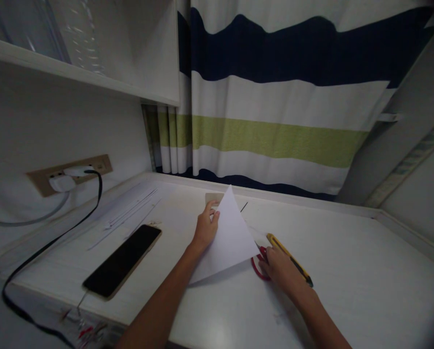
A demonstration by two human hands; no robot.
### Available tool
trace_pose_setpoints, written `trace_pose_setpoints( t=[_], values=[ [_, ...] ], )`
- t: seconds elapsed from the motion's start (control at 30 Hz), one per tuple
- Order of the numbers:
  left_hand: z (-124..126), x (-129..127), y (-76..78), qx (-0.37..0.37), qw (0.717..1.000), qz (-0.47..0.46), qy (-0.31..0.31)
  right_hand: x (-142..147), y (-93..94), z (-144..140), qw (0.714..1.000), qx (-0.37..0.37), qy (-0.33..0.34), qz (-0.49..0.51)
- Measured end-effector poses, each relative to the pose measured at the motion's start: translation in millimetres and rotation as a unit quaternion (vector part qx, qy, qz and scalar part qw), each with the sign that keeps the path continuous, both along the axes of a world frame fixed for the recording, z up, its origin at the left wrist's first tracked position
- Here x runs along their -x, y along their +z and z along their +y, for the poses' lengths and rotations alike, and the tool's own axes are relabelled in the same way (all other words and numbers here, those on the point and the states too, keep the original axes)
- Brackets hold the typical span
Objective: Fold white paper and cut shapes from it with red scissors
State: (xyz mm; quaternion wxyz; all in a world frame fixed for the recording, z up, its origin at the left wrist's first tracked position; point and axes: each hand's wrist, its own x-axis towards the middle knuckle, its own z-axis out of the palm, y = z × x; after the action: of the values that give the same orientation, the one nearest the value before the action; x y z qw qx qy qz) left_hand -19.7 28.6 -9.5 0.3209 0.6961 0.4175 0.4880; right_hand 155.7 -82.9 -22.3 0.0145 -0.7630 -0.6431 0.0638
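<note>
My left hand (205,227) pinches the left edge of a white sheet of paper (228,238) and holds it tilted up off the white desk (348,271). My right hand (278,267) rests on the desk at the paper's lower right corner, its fingers closed on the red handles of a pair of scissors (257,264), whose blades are hidden by the paper. A yellow utility knife (288,256) lies on the desk just beyond my right hand.
A dark phone (124,259) lies on the desk's left part, with thin white paper strips (130,213) behind it. A black cable (53,242) and a white plug run from a wall socket (69,173). A striped curtain (275,121) hangs behind; a shelf (79,72) is overhead.
</note>
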Motion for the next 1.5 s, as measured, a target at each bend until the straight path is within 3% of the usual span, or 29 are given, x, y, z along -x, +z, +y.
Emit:
trace_pose_setpoints(
  t=[0.57, 0.87, 1.0, 1.13, 1.2, 1.4, 1.5],
  values=[
    [-1.4, -0.9, 0.3, -0.007, 1.0, -0.005, -0.024, -18.1, -13.6, 8.1, 0.996, -0.063, -0.025, 0.056],
    [-3.1, -0.2, 1.9, 0.005, 0.999, -0.028, -0.024, -21.2, -12.1, 11.3, 0.974, -0.17, -0.056, 0.137],
    [-1.9, 2.1, 2.3, 0.029, 0.998, -0.045, -0.045, -26.4, -18.5, 19.3, 0.934, -0.248, -0.083, 0.245],
    [1.3, 6.4, 4.8, 0.062, 0.992, -0.073, -0.087, -27.9, -22.9, 26.7, 0.838, -0.279, -0.098, 0.459],
    [2.9, 9.6, 8.1, 0.087, 0.984, -0.11, -0.113, -25.3, -19.1, 26.2, 0.804, -0.272, -0.083, 0.522],
    [5.0, 21.6, 21.6, 0.1, 0.967, -0.188, -0.137, -10.2, 12.4, 3.3, 0.809, -0.191, -0.022, 0.555],
    [5.8, 27.9, 26.3, 0.082, 0.97, -0.193, -0.126, -7.3, 20.9, -6.2, 0.778, -0.129, 0.025, 0.615]
  ],
)
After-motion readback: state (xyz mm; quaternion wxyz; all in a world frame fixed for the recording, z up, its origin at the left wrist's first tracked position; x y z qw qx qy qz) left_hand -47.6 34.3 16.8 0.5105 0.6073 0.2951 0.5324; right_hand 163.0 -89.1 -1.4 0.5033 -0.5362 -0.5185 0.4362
